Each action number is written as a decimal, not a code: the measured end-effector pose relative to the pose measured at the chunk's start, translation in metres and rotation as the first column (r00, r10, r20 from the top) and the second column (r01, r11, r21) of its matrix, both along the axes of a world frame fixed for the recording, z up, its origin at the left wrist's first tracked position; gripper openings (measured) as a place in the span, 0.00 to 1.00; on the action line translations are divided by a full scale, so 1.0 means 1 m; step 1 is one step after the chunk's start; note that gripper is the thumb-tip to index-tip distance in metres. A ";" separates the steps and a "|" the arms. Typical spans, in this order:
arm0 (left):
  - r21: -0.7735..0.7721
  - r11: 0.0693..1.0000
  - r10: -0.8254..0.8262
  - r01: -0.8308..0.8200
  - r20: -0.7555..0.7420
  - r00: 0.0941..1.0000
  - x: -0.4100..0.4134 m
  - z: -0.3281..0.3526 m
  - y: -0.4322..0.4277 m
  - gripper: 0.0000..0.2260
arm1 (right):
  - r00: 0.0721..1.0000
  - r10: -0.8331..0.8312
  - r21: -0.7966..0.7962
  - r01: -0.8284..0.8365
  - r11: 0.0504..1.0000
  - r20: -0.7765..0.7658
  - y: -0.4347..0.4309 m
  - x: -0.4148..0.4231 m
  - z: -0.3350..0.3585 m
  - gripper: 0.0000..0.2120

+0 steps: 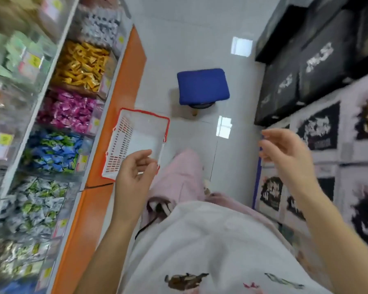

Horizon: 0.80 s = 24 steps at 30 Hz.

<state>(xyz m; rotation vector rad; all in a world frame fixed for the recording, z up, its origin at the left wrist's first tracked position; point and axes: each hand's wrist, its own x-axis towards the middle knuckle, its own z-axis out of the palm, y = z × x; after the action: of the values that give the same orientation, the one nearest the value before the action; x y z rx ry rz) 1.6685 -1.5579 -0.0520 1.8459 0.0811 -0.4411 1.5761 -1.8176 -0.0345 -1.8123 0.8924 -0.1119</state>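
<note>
A white plastic shopping basket with a red rim (123,143) sits on the white tiled floor beside the shelf base, with nothing visible inside. My left hand (134,170) hovers over the basket's near corner, fingers loosely curled and holding nothing. My right hand (285,153) is raised at the right in mid-air, fingers relaxed and slightly bent, holding nothing.
Clear bins of wrapped sweets line the shelf on the left: yellow (81,64), pink (68,111), blue-green (53,151), grey-green (34,206). An orange shelf base (123,85) runs along them. A blue stool (202,85) stands ahead. Black and white boxes (319,66) are stacked at the right.
</note>
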 end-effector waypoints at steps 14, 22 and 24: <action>-0.036 0.970 0.244 -0.241 0.114 0.963 0.382 0.008 -0.165 0.09 | 0.979 0.200 0.091 -0.197 0.976 -0.027 -0.148 0.401 -0.009 0.08; -0.036 0.848 0.530 -0.529 0.047 0.847 0.497 -0.007 -0.201 0.08 | 0.826 0.561 0.092 -0.555 0.827 -0.056 -0.206 0.607 -0.019 0.10; -0.031 0.765 0.644 -0.643 0.053 0.763 0.522 -0.028 -0.214 0.09 | 0.711 0.700 0.090 -0.694 0.714 -0.068 -0.210 0.676 -0.037 0.11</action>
<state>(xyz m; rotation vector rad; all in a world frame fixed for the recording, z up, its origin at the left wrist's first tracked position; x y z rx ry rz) 2.1904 -1.7719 -0.0800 1.6877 0.6560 0.1053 2.2519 -2.0279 -0.0718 -1.9970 0.2082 0.4913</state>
